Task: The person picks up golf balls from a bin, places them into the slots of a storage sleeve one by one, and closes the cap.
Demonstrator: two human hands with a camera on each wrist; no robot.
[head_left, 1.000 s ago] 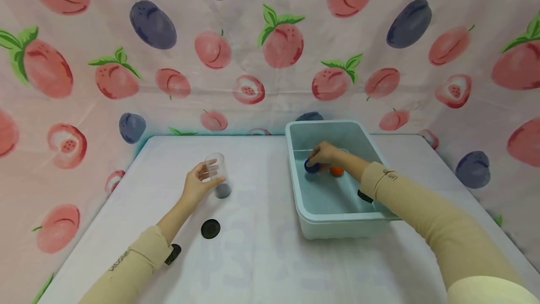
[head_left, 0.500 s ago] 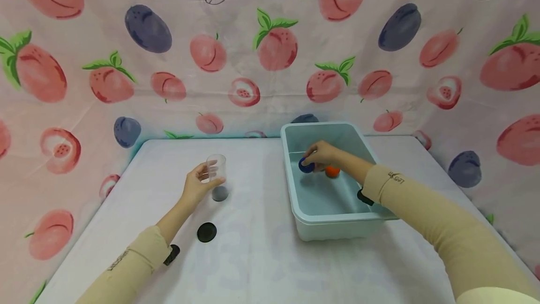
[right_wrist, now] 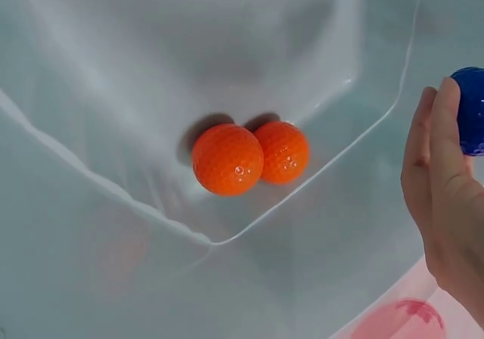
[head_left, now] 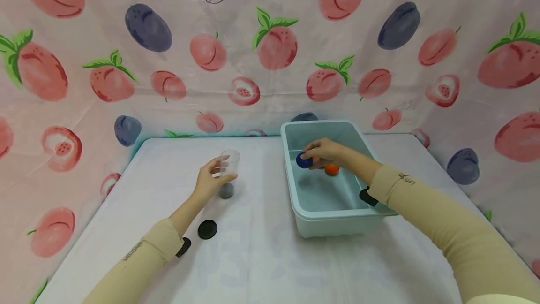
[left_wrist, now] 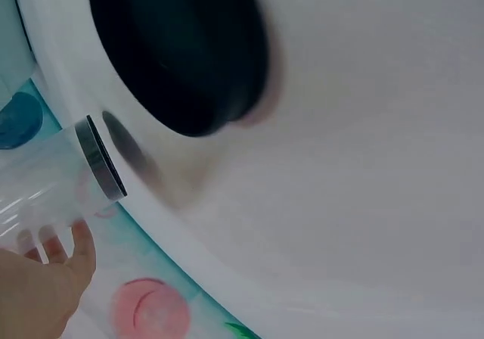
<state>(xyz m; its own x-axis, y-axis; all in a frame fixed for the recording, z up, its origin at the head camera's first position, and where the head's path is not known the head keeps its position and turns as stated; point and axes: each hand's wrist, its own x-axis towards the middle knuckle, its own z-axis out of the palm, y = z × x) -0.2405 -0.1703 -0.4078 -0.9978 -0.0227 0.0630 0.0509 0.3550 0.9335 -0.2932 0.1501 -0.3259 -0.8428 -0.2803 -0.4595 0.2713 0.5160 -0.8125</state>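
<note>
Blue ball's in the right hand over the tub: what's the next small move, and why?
Probably carry the blue ball left over the tub wall toward the clear cup. The right hand pinches it above the water, and the left hand holds the cup upright, mouth open.

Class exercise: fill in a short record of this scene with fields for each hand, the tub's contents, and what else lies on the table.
Left hand: holds a clear cup lifted off the table.
Right hand: inside the tub, grip on a blue ball.
Tub contents: water and two orange balls touching each other.
Also on table: black lid near the left forearm.
Backdrop: fruit-print cloth.
</note>
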